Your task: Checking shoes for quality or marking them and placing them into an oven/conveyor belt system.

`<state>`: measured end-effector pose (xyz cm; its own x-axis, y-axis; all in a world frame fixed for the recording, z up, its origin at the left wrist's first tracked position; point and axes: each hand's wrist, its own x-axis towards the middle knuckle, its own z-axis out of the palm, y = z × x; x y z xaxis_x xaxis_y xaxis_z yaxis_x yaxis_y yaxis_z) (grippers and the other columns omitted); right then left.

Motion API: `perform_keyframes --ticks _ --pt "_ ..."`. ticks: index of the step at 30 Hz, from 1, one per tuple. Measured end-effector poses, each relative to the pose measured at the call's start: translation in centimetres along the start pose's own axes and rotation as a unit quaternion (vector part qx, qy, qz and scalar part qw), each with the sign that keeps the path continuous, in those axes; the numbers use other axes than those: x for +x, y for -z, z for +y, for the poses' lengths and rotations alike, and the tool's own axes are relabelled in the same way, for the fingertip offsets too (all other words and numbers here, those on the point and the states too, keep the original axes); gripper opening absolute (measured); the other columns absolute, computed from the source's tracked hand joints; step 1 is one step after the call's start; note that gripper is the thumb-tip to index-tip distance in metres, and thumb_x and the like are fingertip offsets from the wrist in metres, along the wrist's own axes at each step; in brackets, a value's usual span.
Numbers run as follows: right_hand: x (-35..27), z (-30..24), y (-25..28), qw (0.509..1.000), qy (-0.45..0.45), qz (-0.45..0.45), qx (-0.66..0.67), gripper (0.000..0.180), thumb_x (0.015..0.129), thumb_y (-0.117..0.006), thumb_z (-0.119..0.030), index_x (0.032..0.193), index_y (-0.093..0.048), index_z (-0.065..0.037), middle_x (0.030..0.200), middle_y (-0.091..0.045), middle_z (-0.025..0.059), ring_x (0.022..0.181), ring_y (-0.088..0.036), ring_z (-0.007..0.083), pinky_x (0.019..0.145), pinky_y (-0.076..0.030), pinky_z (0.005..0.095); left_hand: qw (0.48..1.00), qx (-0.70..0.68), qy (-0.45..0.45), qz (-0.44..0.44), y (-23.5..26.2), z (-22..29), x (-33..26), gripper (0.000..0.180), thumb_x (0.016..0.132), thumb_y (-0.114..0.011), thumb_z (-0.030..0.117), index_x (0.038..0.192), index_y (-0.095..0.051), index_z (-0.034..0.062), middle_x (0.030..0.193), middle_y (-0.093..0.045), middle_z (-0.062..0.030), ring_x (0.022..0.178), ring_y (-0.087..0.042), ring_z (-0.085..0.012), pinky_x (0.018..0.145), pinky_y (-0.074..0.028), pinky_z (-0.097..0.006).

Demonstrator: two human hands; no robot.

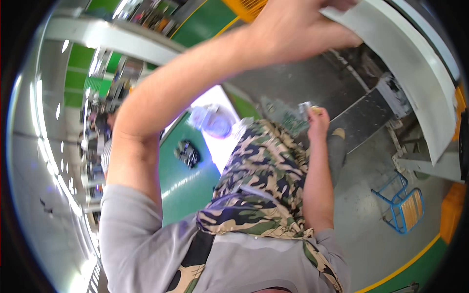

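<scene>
My left arm reaches up across the view, and my left hand (305, 31) is near the white curved panel (410, 58). Its thumb is stretched out, apart from the fingers; the fingers are blurred and partly cut off by the top edge. No object shows in it. Lower down, at my side, my right hand (318, 122) is closed on a small silvery piece (305, 111) with a yellowish bit beside it. Its exact kind is too small to make out. I wear a camouflage apron (264, 166).
A green-topped table (183, 190) at left bears a dark object (187, 154) and a bluish translucent container (215, 122) on a bright white patch. At right are a blue-framed stool (403, 205) and an orange bin (453, 210). A dark metal surface (361, 117) lies beneath the white panel.
</scene>
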<state>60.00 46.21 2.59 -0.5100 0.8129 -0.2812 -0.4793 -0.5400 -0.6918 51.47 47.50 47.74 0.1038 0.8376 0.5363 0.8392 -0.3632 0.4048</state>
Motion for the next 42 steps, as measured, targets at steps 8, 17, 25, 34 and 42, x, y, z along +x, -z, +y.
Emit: perform_keyframes --ticks 8,17,25,34,42 --pt "0.0 2.4 0.3 0.997 -0.070 -0.008 -0.034 0.019 0.087 -0.074 -0.006 0.099 -0.060 -0.007 0.085 -0.063 0.0024 0.073 -0.061 0.0125 0.063 -0.050 0.0267 0.785 0.211 0.581 0.038 13.9 -10.2 -50.7 0.058 0.077 -0.079 0.036 0.120 -0.065 0.0011 0.106 -0.072 -0.0174 0.097 -0.071 -0.0283 0.089 -0.055 -0.037" --pt "-3.7 2.7 1.1 0.987 -0.114 0.020 -0.111 0.015 0.090 -0.072 -0.010 0.099 -0.060 -0.006 0.089 -0.067 0.0075 0.075 -0.065 0.0215 0.065 -0.055 0.0395 0.484 0.151 0.852 0.130 11.0 -8.3 -79.3 0.080 0.069 -0.084 0.045 0.131 -0.060 0.0006 0.120 -0.069 -0.0174 0.110 -0.067 -0.0285 0.096 -0.051 -0.037" --pt "-6.8 1.0 -4.8 0.969 -0.110 -0.011 -0.219 0.015 0.089 -0.072 -0.009 0.098 -0.061 -0.007 0.085 -0.066 0.0064 0.070 -0.064 0.0189 0.057 -0.051 0.0334 0.395 0.184 0.882 0.179 7.4 -15.0 -80.0 0.099 0.061 -0.084 0.060 0.143 -0.053 0.0144 0.158 -0.016 -0.0274 0.138 -0.036 -0.0491 0.112 -0.039 -0.049" --pt "-8.0 5.5 -15.7 0.919 -0.068 -0.075 -0.381 0.015 0.081 -0.079 -0.005 0.088 -0.065 -0.004 0.076 -0.062 0.0005 0.066 -0.057 0.0098 0.057 -0.046 0.0254 0.378 0.129 0.905 0.148 9.9 -16.7 -80.1 0.091 0.062 -0.085 0.056 0.136 -0.059 0.0097 0.151 -0.030 -0.0211 0.130 -0.048 -0.0421 0.108 -0.045 -0.046" --pt "-9.6 15.2 -23.4 0.736 0.116 -0.285 -0.603 0.011 0.076 -0.075 -0.012 0.085 -0.071 -0.007 0.079 -0.068 0.0055 0.072 -0.065 0.0199 0.066 -0.052 0.0340 0.637 0.158 0.751 -0.072 9.5 -12.1 -81.4 0.071 0.060 -0.087 0.042 0.113 -0.069 -0.0008 0.147 -0.039 -0.0230 0.129 -0.049 -0.0417 0.110 -0.042 -0.040"
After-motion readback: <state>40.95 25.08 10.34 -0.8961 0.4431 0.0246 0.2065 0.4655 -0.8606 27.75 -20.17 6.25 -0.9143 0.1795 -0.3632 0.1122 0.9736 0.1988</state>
